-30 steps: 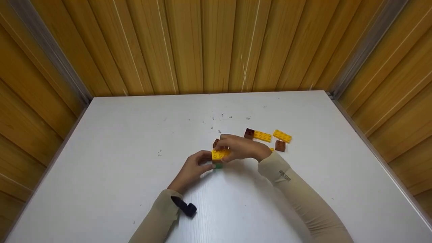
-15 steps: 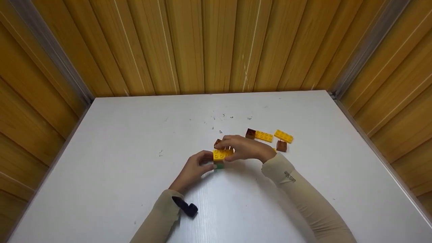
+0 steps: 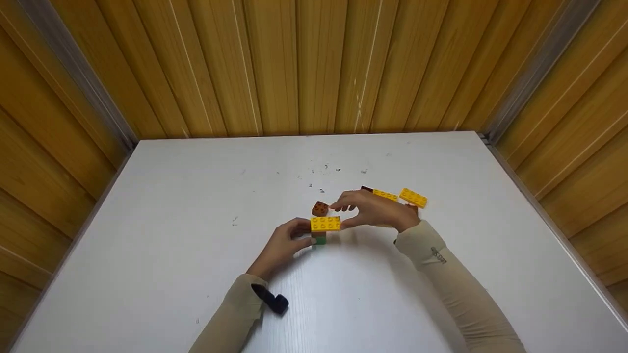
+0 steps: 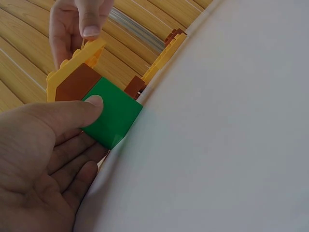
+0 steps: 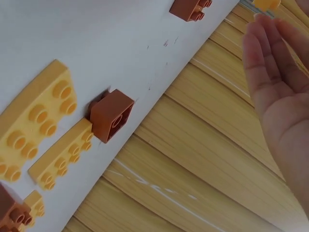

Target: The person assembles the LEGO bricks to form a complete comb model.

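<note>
My left hand (image 3: 282, 245) grips a small stack of toy building bricks at its base, the thumb on the face of the green brick (image 4: 113, 116) and the other fingers partly hidden behind. Above the green lies a brown brick (image 4: 79, 84), topped by a yellow eight-stud plate (image 3: 326, 223) that overhangs to the right. My right hand (image 3: 380, 211) is by the plate's right end, fingers loosely bent and apart from the thumb, holding nothing; whether the thumb touches the plate I cannot tell. Just behind the stack, a loose brown brick (image 3: 320, 209) lies on the table.
Beyond my right hand lie a yellow plate (image 3: 413, 197), another yellow plate (image 3: 385, 195) against a dark brown brick (image 5: 111, 116), and a partly hidden brown brick (image 3: 412, 209). The white table (image 3: 196, 196) meets wood-patterned walls (image 3: 314, 68) at the back and sides.
My right hand has let go of the yellow plate and drawn back to the right, uncovering the plate's top and the loose brown brick. The left hand keeps its hold.
</note>
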`<control>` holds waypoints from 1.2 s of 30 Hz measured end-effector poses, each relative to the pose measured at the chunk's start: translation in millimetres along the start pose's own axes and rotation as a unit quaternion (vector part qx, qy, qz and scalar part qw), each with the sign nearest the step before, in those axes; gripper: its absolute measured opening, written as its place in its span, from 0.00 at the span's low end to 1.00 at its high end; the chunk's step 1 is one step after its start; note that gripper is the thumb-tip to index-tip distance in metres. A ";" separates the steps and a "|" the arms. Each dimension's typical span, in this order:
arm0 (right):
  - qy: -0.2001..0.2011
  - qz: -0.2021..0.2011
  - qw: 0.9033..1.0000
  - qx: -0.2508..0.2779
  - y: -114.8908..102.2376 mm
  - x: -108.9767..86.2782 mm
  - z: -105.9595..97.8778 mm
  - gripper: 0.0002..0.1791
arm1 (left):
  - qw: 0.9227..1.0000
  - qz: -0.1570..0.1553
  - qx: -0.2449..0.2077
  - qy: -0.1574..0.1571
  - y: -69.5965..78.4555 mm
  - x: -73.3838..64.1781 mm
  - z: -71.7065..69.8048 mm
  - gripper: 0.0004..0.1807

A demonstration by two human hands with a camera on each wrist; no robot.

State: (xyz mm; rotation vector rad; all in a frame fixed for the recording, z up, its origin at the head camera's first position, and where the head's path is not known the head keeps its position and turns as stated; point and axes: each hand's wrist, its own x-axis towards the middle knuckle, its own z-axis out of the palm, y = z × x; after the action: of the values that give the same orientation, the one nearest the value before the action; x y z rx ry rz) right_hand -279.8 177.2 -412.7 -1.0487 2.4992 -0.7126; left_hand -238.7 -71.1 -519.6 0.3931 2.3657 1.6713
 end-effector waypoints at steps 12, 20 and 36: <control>0.022 0.045 0.999 -0.012 31.1 -15.2 -13.1 0.24 | 1.000 -0.007 0.006 0.003 0.6 -1.2 -0.3 0.20; 0.031 0.069 0.997 0.000 45.2 -12.1 -11.1 0.22 | 1.000 -0.010 0.005 0.003 1.2 -0.9 0.2 0.21; 0.087 0.157 0.984 0.009 73.5 -3.4 -17.9 0.29 | 1.000 -0.013 0.000 0.000 -0.1 -0.3 0.8 0.20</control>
State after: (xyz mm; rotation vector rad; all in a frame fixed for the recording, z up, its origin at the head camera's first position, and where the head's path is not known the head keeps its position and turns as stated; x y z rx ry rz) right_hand -327.5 229.6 -439.3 -0.5836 2.7143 -0.7544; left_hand -238.1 -70.5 -520.0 0.3607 2.3598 1.6596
